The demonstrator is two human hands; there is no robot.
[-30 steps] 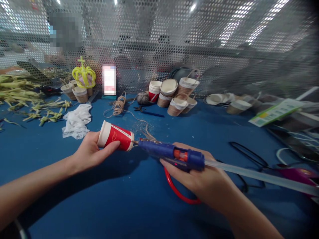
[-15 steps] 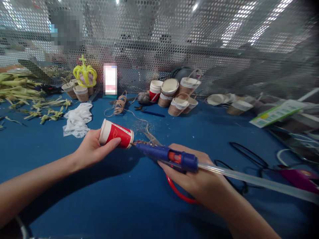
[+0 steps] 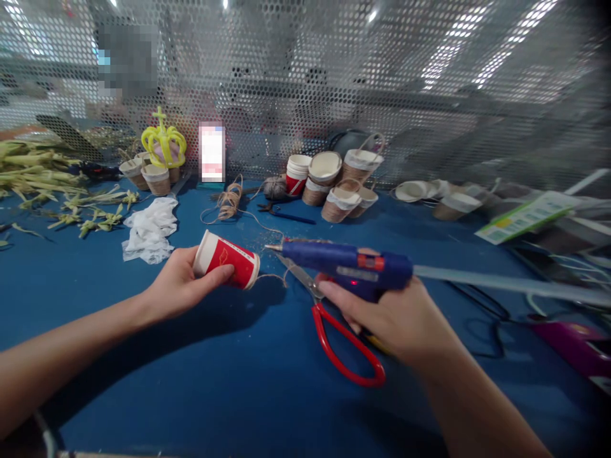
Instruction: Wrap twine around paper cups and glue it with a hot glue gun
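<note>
My left hand (image 3: 191,283) is closed around a red and white paper cup (image 3: 233,259), tilted on its side with its base to the right. A thin strand of twine (image 3: 272,277) trails from the cup's base. In my right hand (image 3: 386,315) is a blue hot glue gun (image 3: 344,257), its metal tip pointing left, a short way from the cup and apart from it. A long clear glue stick (image 3: 501,283) sticks out of its back. Under the gun lie scissors with red handles (image 3: 351,356), partly hidden by my right hand.
Behind stand twine-wrapped cups (image 3: 341,202), stacked red cups (image 3: 298,173), a twine bundle (image 3: 230,202) and pliers (image 3: 289,215). To the left are a crumpled white cloth (image 3: 151,229), a yellow crown (image 3: 163,143) and dried husks (image 3: 38,162). A perforated metal screen (image 3: 267,83) closes the back.
The glue gun has moved up and right, off the cup's base, uncovering more of the scissors. Twine now shows between the cup and scissors. My left hand and the cup shifted slightly right.
</note>
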